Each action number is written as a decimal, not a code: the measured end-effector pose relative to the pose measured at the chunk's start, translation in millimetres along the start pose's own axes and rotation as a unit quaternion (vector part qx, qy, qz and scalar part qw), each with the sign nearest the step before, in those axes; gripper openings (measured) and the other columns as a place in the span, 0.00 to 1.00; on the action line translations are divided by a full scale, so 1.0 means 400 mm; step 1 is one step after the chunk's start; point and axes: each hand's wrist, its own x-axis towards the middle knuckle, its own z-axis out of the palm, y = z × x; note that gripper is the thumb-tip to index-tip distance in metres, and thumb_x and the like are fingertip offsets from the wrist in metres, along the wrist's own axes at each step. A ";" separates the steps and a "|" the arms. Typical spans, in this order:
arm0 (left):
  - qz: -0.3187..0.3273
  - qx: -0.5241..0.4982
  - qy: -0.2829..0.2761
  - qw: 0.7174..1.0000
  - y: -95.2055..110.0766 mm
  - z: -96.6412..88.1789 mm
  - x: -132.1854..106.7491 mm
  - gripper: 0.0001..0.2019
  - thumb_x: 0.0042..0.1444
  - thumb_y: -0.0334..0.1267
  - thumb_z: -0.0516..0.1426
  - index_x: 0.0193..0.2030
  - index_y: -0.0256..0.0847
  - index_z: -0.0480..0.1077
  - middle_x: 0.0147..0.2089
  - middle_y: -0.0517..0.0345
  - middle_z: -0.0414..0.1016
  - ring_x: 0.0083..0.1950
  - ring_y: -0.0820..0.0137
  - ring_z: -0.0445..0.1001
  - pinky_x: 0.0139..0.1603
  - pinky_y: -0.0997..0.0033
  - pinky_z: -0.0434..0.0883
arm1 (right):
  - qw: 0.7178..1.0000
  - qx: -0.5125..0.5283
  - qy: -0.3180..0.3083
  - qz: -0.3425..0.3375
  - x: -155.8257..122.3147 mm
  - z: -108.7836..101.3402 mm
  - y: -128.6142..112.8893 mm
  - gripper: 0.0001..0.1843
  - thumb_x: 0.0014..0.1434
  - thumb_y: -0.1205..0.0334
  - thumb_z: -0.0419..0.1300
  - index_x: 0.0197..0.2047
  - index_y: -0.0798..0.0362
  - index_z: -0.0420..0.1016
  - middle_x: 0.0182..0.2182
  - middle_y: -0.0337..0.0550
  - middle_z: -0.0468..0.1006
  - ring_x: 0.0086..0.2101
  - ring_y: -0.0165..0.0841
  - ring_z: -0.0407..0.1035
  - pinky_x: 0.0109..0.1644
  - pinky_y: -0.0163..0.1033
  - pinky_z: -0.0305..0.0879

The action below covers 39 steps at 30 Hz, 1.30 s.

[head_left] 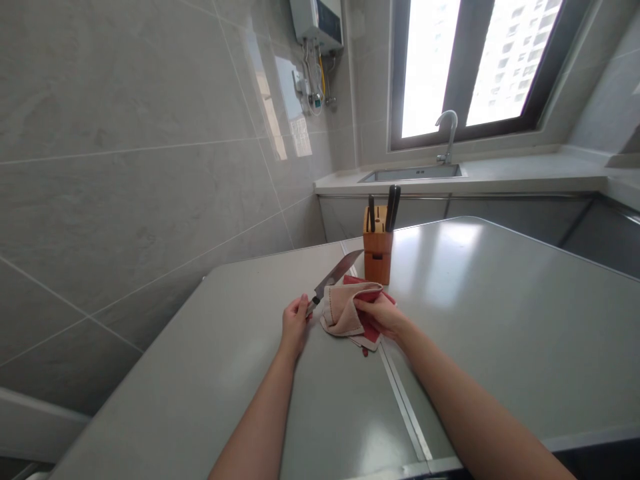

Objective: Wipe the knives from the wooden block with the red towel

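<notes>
In the head view my left hand (296, 323) is closed around the handle of a kitchen knife (337, 270). Its blade slants up and to the right, toward the knife block. A folded pink and red cloth (345, 308) is gripped in my right hand (381, 313), just right of the knife handle. The cloth's upper edge lies close to the blade; whether they touch I cannot tell. Behind the cloth stands a wooden knife block (377, 257) with several black-handled tools (393, 208) upright in its slots.
A pale table (240, 373) with a metal seam (405, 400) carries these things. Beyond it a counter (525, 167) holds a sink (415, 173) and a faucet (450, 133) below a window (475, 67). A tiled wall (125, 200) with a water heater (317, 23) borders the left.
</notes>
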 end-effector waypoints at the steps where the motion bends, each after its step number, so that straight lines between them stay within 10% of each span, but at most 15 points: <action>1: -0.010 -0.015 -0.006 1.000 0.004 0.005 -0.004 0.22 0.47 0.58 0.54 0.26 0.36 0.64 0.23 0.63 0.62 0.23 0.78 0.60 0.24 0.80 0.61 | 1.000 -0.008 -0.005 0.003 -0.003 0.002 -0.001 0.20 0.37 0.67 0.70 0.37 0.55 0.73 0.35 0.46 0.79 0.35 0.38 0.74 0.42 0.44 0.70; 19: -0.005 -0.030 -0.202 0.979 0.033 0.061 -0.068 0.19 0.51 0.54 0.54 0.29 0.36 0.65 0.26 0.62 0.63 0.27 0.76 0.60 0.29 0.79 0.59 | 0.990 -0.135 -0.024 -0.035 0.000 -0.003 0.042 0.16 0.39 0.63 0.68 0.34 0.55 0.74 0.29 0.41 0.78 0.32 0.33 0.72 0.40 0.40 0.69; 39: 0.001 -0.002 -0.222 0.975 0.023 0.061 -0.063 0.15 0.44 0.46 0.61 0.30 0.36 0.63 0.27 0.62 0.65 0.28 0.75 0.62 0.28 0.79 0.59 | 0.981 -0.175 -0.021 -0.078 0.001 0.009 0.041 0.18 0.41 0.61 0.67 0.38 0.55 0.75 0.35 0.44 0.79 0.39 0.37 0.72 0.48 0.44 0.64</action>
